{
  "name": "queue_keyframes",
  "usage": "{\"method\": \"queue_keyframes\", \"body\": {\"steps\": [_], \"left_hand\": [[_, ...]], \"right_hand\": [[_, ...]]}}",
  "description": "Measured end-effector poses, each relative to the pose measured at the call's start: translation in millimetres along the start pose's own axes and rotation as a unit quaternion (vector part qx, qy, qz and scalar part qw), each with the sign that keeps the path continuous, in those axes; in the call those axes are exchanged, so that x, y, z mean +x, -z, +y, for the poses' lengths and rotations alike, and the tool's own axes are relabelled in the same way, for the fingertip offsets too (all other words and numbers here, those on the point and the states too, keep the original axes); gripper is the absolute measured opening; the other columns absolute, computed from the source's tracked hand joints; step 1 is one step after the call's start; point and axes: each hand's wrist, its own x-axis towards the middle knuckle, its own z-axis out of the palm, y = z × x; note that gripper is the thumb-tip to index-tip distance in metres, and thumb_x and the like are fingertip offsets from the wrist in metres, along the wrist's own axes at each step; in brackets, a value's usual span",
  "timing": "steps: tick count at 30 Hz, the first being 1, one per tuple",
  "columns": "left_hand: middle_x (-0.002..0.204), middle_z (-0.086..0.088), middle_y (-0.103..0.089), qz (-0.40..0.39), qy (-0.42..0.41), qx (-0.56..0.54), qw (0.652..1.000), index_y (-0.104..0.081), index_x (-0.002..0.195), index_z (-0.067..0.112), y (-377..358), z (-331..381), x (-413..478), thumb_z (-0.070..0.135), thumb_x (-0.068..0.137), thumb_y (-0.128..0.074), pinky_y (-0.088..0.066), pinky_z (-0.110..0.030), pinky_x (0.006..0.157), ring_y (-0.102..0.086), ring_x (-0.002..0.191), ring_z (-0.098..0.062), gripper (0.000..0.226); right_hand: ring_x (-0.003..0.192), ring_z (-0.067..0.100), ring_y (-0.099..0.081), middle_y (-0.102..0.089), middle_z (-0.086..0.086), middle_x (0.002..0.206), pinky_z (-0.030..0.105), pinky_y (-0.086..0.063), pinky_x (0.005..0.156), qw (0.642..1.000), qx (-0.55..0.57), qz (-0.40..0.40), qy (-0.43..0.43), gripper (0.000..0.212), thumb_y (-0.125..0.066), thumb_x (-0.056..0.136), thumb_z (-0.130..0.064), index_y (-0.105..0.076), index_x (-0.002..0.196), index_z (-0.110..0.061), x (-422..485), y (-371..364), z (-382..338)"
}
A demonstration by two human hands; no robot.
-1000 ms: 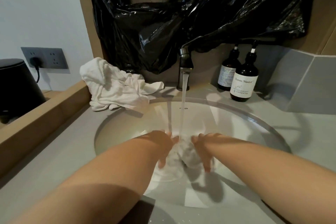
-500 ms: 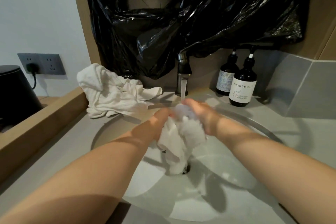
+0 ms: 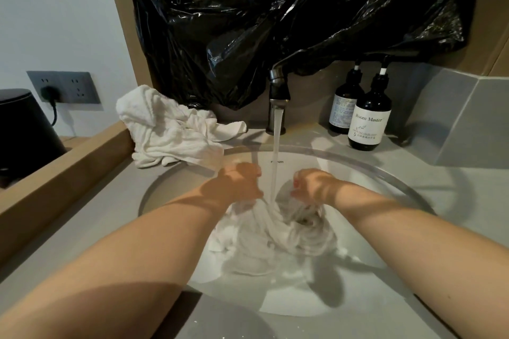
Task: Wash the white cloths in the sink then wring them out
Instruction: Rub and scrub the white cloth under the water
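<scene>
The left grip (image 3: 242, 183) was curled round one bunched edge of the wet white cloth (image 3: 272, 237). The right grip (image 3: 312, 184) was curled round another part of it. The two fists were held apart, and the stream of water (image 3: 276, 154) fell between them onto the cloth. The cloth hung from both fists and spread in folds over the bottom of the white sink (image 3: 363, 181), lying around the drain. The water ran from the dark metal tap (image 3: 278, 96) at the back of the basin. A heap of other white cloths (image 3: 170, 132) lay on the grey desk (image 3: 68, 234) at the sink's back left, reaching its rim. Two dark pump bottles (image 3: 369, 121) stood side by side at the back right, and black plastic sheeting (image 3: 275, 22) hung above the tap.
</scene>
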Motion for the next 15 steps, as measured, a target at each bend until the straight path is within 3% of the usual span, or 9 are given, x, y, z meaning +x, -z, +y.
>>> {"method": "queue_keyframes", "body": {"steps": [2,3,4,6,8,12,15], "left_hand": [[0.128,0.002,-0.054,-0.16,0.009,0.049,0.986,-0.046,0.138,0.022,-14.6,5.5,-0.8,0.068,0.072,-0.067,-0.046,-0.03,0.084,-0.055,0.116,-0.025,0.083],[0.143,0.0,-0.044,-0.238,0.033,0.081,0.967,-0.031,0.149,0.022,-23.7,9.6,-1.8,0.072,0.067,-0.069,-0.044,-0.033,0.092,-0.047,0.128,-0.028,0.103],[0.153,0.0,-0.031,-0.264,0.048,0.117,0.956,-0.012,0.155,0.024,-32.1,11.6,-2.9,0.074,0.061,-0.072,-0.042,-0.039,0.1,-0.038,0.136,-0.031,0.122],[0.152,0.001,-0.025,-0.232,0.045,0.188,0.953,0.002,0.154,0.026,-45.1,13.2,-5.2,0.074,0.049,-0.078,-0.039,-0.05,0.104,-0.033,0.136,-0.032,0.141],[0.146,0.0,-0.025,-0.206,0.023,0.229,0.951,0.003,0.154,0.024,-52.3,13.3,-4.2,0.07,0.048,-0.082,-0.04,-0.054,0.102,-0.031,0.134,-0.03,0.143],[0.152,-0.005,-0.019,-0.207,-0.031,0.278,0.938,0.01,0.153,0.023,-48.3,9.2,0.4,0.049,0.067,-0.082,-0.041,-0.048,0.103,-0.029,0.136,-0.032,0.129],[0.161,0.001,-0.011,-0.227,-0.051,0.221,0.947,-0.001,0.154,0.036,-29.6,1.7,5.4,0.02,0.076,-0.077,-0.034,-0.047,0.11,-0.023,0.144,-0.029,0.11]], "right_hand": [[0.11,0.025,-0.057,-0.057,0.007,0.124,0.032,-0.048,0.087,0.996,-0.027,-0.071,0.038,0.058,-0.06,0.086,-0.053,-0.054,0.128,-0.013,-4.1,-7.9,-6.6],[0.116,0.025,-0.053,-0.051,0.006,0.128,0.034,-0.048,0.092,0.989,-0.084,-0.111,0.052,0.073,-0.065,0.077,-0.062,-0.048,0.134,-0.018,-3.8,-18.1,-8.9],[0.122,0.025,-0.046,-0.043,0.004,0.132,0.038,-0.045,0.097,0.975,-0.162,-0.136,0.062,0.088,-0.068,0.068,-0.069,-0.039,0.139,-0.025,-3.0,-30.5,-10.2],[0.127,0.024,-0.032,-0.029,0.001,0.133,0.044,-0.039,0.099,0.941,-0.297,-0.143,0.072,0.103,-0.073,0.06,-0.07,-0.023,0.142,-0.034,-1.9,-50.9,-11.0],[0.123,0.024,-0.037,-0.033,0.001,0.131,0.038,-0.042,0.096,0.937,-0.317,-0.11,0.094,0.091,-0.075,0.068,-0.056,-0.025,0.139,-0.031,2.3,-55.0,-9.6],[0.088,0.021,-0.06,-0.062,0.003,0.101,0.031,-0.054,0.076,0.989,-0.076,-0.109,0.072,0.04,-0.066,0.078,-0.013,-0.062,0.117,-0.011,3.3,-27.4,-6.0],[0.076,0.024,-0.059,-0.062,0.01,0.088,0.031,-0.053,0.066,0.98,0.113,-0.162,0.01,0.041,-0.058,0.071,0.013,-0.066,0.108,-0.001,-2.3,-3.9,5.8]]}}
